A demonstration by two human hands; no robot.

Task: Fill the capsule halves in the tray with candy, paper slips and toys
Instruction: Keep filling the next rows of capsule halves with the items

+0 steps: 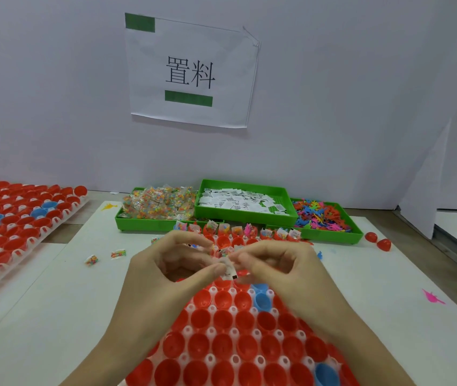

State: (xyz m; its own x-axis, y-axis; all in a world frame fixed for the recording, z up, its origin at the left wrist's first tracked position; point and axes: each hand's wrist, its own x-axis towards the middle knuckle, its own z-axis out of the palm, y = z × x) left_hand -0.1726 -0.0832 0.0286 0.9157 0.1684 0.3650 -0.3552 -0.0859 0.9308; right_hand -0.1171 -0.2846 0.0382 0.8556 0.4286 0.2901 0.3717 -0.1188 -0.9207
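Observation:
A white tray (211, 332) of red and a few blue capsule halves (223, 320) lies in front of me. Its far row (238, 231) holds candy, slips and toys. Above the tray's middle, my left hand (166, 266) and my right hand (274, 267) meet fingertip to fingertip. Together they pinch a small white paper slip (228, 270) with black print. Three green bins stand behind: candy packets (157, 203), paper slips (242, 203), coloured plastic toys (322, 215).
A second tray of red and blue capsule halves (12, 227) lies at the left. Two loose candy packets (104, 257) sit on the white mat, a pink toy (432, 296) at the right, two red halves (377, 240) beside the toy bin. A wall with a paper sign (191, 71) stands behind.

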